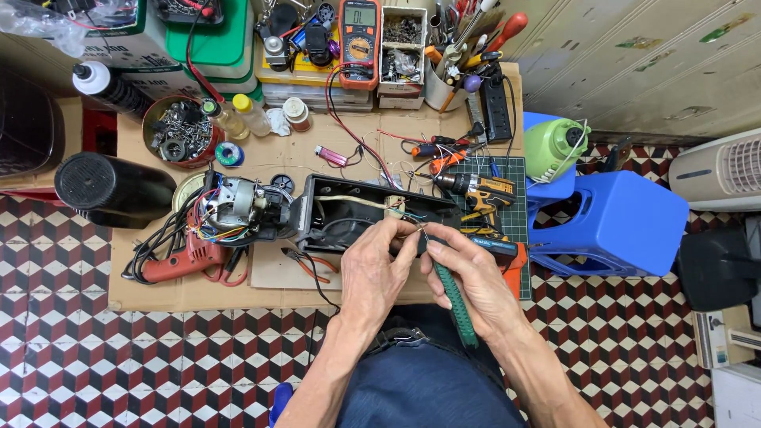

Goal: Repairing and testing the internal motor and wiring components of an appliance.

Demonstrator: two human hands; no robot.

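Two hands at black housing [357, 212], right hand [468, 273] grip closed on green-handled tool [456, 297], left hand [376, 265] grip unclear, tip hidden.

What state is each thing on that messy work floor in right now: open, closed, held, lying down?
Black housing: open, insides and wires showing.
Motor: bare, uncovered, at the housing's left end.
Left hand: pinching wires at the housing.
Right hand: gripping a green-handled tool.
Red drill: lying on its side.
Yellow drill: lying on the green mat.
Multimeter: lying flat, leads attached.
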